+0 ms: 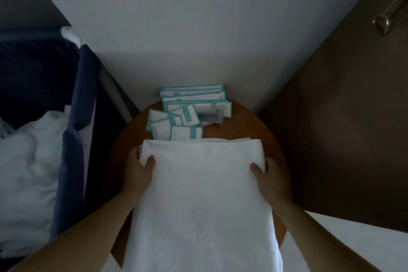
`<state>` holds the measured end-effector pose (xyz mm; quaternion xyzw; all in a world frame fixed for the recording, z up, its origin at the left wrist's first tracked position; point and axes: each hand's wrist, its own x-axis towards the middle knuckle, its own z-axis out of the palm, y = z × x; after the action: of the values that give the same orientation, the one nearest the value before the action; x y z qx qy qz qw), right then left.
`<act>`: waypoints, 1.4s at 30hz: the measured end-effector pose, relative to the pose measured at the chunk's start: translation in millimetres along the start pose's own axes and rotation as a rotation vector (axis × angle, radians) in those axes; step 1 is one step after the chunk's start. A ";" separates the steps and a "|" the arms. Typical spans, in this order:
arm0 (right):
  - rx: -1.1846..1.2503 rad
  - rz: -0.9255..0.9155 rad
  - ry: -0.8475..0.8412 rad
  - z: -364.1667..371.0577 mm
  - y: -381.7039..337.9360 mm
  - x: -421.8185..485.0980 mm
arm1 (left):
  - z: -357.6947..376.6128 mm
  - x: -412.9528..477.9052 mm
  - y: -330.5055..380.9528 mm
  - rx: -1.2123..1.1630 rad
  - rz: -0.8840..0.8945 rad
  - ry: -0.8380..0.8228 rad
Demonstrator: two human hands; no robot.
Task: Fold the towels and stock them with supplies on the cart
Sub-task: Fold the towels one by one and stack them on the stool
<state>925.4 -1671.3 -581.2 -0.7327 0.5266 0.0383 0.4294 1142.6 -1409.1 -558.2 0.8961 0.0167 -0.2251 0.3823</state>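
A white towel (201,187) lies folded lengthwise on a round wooden table (245,121), its near end hanging over the table's front edge. My left hand (139,168) grips the towel's far left corner, thumb on top and fingers underneath. My right hand (265,174) grips the far right corner the same way. Behind the towel sit several white supply packets with teal borders (189,112), some stacked, some loose.
A dark blue fabric cart bin (72,139) stands at the left, holding crumpled white linen (28,161). A white wall rises behind the table. A dark brown door (344,117) with a metal handle (388,15) is at the right.
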 end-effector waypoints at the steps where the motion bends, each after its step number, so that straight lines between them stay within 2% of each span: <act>1: -0.018 -0.019 -0.003 -0.4 2.9 -6.3 | -2.7 -7.8 -5.1 0.060 -0.020 0.020; 3: -0.050 -0.018 -0.004 -0.9 10.8 -20.9 | -6.9 -28.0 -20.0 0.167 -0.115 0.025; 6: -0.061 0.016 0.007 -2.1 27.8 -44.9 | -5.3 -60.7 -45.9 0.153 -0.220 -0.036; 9: -0.014 0.026 0.003 -2.7 43.2 -68.2 | -2.9 -89.0 -71.1 0.070 -0.286 -0.102; 15: -0.033 0.166 -0.021 6.2 69.0 -107.2 | -15.5 -114.5 -101.1 0.209 -0.357 -0.183; 18: -0.033 0.238 -0.053 14.0 84.6 -122.0 | -15.1 -117.8 -108.1 0.202 -0.338 -0.243; 24: 0.025 0.261 -0.084 12.5 84.3 -123.6 | -13.2 -114.2 -104.9 0.117 -0.326 -0.176; 28: 0.072 0.113 -0.019 0.8 55.5 -118.1 | -23.1 -114.8 -81.5 0.002 -0.326 -0.145; 32: 0.057 -0.074 -0.004 -38.5 11.0 -115.0 | -43.6 -130.2 -55.2 -0.150 -0.166 -0.126; 35: 0.056 -0.142 0.040 -57.1 7.3 -110.1 | -44.8 -144.5 -59.9 -0.194 -0.091 -0.029; 37: 0.045 -0.114 0.047 -49.5 29.1 -105.0 | -28.1 -153.9 -80.6 -0.148 -0.103 0.008; 42: 0.029 0.090 -0.066 -8.3 97.6 -105.5 | 15.3 -159.0 -124.3 0.043 -0.232 -0.048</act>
<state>796.9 -1606.3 -579.8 -0.7003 0.5450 0.0740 0.4551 968.8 -1309.2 -585.5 0.8904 0.1064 -0.2894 0.3348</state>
